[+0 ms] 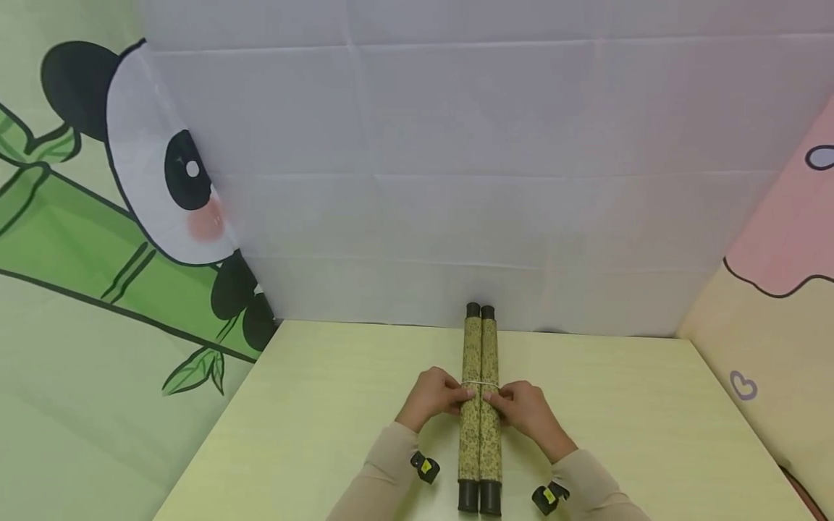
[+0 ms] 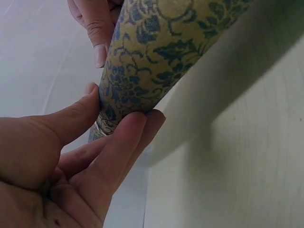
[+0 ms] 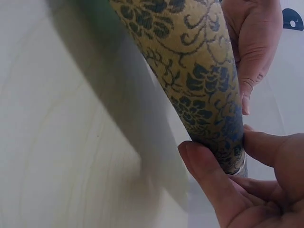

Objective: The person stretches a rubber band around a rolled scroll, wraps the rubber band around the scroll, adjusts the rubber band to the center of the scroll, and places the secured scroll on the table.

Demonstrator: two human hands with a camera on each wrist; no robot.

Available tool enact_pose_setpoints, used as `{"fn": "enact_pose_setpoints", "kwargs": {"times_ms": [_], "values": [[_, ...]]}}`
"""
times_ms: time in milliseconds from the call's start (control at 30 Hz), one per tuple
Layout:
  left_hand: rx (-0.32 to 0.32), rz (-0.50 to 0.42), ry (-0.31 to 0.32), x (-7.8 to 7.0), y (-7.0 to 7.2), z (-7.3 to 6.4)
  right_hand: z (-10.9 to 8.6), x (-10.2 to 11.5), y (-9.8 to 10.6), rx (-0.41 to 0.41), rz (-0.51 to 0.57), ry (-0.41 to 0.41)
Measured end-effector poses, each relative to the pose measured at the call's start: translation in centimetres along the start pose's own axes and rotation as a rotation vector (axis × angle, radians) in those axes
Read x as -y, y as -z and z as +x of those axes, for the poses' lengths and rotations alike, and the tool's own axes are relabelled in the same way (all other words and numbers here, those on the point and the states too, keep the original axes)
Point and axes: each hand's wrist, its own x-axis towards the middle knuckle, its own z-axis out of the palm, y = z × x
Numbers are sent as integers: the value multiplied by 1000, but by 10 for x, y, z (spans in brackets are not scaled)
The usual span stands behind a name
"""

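A scroll (image 1: 470, 441), rolled into two patterned gold rolls with black end caps, lies lengthwise before me. A thin pale string (image 1: 481, 383) crosses both rolls near their middle. My left hand (image 1: 430, 396) grips the left roll just below the string, thumb on top and fingers curled at its outer side. From the other side, my right hand (image 1: 526, 412) holds the right roll in the same way. Up close in the left wrist view, the dark floral pattern of the scroll (image 2: 156, 57) shows between thumb and fingers. The right wrist view shows the string right by the right hand's (image 3: 266, 175) fingers.
Pale wood-grain table (image 1: 326, 391) extends to both sides. A white cloth backdrop (image 1: 456, 181) rises at its far edge, close to the scroll's far ends. Printed panels with a panda (image 1: 150, 166) and a pink shape (image 1: 791, 224) flank it. Small black devices sit at both wrists.
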Motion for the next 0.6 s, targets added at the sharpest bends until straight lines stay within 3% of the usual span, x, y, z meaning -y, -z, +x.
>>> {"fn": "enact_pose_setpoints", "kwargs": {"times_ms": [267, 600], "values": [[11, 85, 29, 8, -3, -2, -1, -7, -7, 25, -64, 16], [45, 124, 44, 19, -7, -10, -8, -10, -20, 53, -103, -6]]}}
